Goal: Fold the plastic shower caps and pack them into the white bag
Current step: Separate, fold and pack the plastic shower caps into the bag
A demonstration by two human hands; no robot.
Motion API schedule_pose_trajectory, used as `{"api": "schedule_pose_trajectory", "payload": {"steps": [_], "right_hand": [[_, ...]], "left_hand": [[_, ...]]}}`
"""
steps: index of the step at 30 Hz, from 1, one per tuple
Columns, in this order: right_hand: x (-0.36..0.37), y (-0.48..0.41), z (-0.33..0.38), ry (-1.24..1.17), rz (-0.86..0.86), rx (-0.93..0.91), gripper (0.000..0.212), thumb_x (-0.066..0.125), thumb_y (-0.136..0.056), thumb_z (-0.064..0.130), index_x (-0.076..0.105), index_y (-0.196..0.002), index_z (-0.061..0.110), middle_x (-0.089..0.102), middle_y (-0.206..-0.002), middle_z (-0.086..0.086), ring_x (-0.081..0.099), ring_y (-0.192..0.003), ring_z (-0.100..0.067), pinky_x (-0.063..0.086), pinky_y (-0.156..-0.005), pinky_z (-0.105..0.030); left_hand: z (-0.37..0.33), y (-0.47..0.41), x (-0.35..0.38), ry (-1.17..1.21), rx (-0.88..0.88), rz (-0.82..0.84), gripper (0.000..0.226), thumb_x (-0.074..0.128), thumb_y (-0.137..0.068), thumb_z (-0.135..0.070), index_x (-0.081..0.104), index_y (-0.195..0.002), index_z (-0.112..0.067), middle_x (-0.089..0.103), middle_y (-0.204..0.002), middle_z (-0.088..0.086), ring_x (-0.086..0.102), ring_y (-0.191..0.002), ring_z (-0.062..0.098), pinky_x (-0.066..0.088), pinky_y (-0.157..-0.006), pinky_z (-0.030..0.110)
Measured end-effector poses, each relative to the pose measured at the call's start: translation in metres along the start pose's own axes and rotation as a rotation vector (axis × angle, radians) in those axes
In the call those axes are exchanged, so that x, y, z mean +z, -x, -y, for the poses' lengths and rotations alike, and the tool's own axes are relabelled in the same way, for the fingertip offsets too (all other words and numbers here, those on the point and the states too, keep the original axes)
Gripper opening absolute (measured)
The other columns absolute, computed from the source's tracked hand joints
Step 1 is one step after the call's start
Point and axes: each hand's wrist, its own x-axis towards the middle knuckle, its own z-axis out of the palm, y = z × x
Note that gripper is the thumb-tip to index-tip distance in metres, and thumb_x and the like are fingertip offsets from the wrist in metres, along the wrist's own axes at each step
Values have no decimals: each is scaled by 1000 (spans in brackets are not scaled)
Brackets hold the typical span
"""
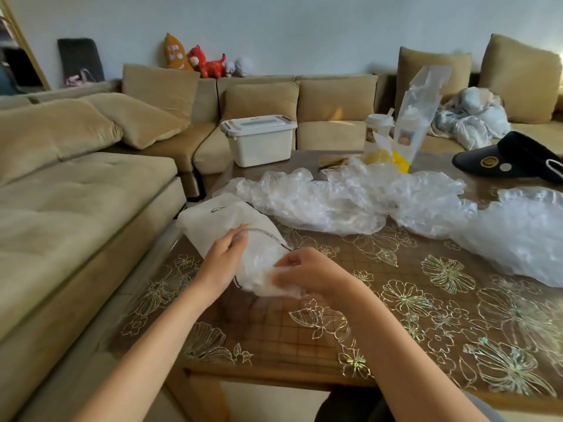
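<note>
The white bag (213,217) lies on the table's left edge, its mouth toward me with a dark drawstring along the rim. My left hand (224,258) pinches the bag's rim and holds the mouth up. My right hand (307,271) grips a folded plastic shower cap (275,283) at the mouth, partly inside the bag. Several loose clear shower caps (320,202) lie crumpled across the middle of the table, with another heap (518,236) at the right.
The table (396,315) has a brown flowered glass top. At its far side stand a white lidded box (259,140), a cup (379,126), a tall clear bag (417,117) and a black visor (508,159). A tan sofa (76,193) runs along the left and back.
</note>
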Motion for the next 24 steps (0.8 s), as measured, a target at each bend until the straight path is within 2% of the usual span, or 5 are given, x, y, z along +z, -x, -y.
{"api": "schedule_pose_trajectory", "payload": {"steps": [5,14,19,22,24], "right_hand": [[22,-11,8,-845,-25,15,8,61,-86,0,59,-90,6,61,-82,-8,59,-66,-15,48,-53,-21],[53,-33,-3,-366,-371,92,34,64,-77,11,40,-53,17,37,-52,1,36,-49,-15,29,-45,-23],[48,-38,8,-898,-189,182,20,49,-91,1,60,-108,3,64,-90,-13,59,-65,-13,44,-46,-16],[42,-39,1,-694,-219,306,41,37,-99,8,36,-139,0,45,-139,-16,47,-125,-25,44,-90,-19],[41,-42,-8,-694,-101,325,36,33,-101,10,41,-134,2,54,-123,-12,51,-112,-22,43,-90,-20]], "left_hand": [[-3,4,0,37,-16,-24,33,36,-102,-19,50,-131,-16,49,-132,-5,39,-124,4,28,-98,12],[1,13,8,-173,147,-76,36,34,-102,-21,43,-137,-26,31,-145,-13,12,-142,3,11,-118,29],[17,19,22,-545,378,-88,39,29,-102,-26,34,-140,-26,18,-152,-11,0,-142,0,-2,-119,38],[32,18,23,-799,602,-23,52,23,-93,-24,35,-141,-9,28,-150,2,10,-142,10,5,-117,40],[41,16,20,-819,568,36,56,20,-91,-30,22,-144,-11,22,-152,0,4,-142,3,3,-117,37]]}}
